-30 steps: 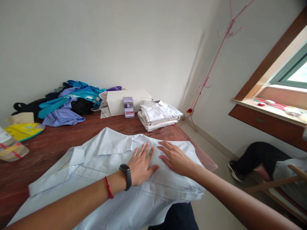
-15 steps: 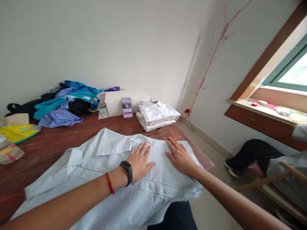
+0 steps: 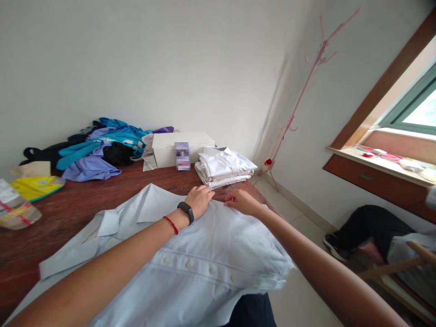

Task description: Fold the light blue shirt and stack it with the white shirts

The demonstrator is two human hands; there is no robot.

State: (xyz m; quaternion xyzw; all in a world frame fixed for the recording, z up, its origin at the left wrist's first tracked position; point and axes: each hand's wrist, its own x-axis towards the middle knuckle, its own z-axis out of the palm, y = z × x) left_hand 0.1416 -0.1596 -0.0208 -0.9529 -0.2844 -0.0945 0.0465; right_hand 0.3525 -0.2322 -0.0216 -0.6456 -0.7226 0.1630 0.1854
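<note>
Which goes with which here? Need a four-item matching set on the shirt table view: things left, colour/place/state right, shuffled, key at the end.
Things
1. Collared button-up shirt
2. Stack of folded shirts
3. Coat rack
4. Fitness band

Descriptions
A. White, piled on the table next to a white box
B. Black, worn just behind the left hand
C. Light blue, spread out, with the left hand and right hand at its far edge
D. Pink, standing on the floor

Pairs: 1-C, 2-A, 3-D, 4-B
</note>
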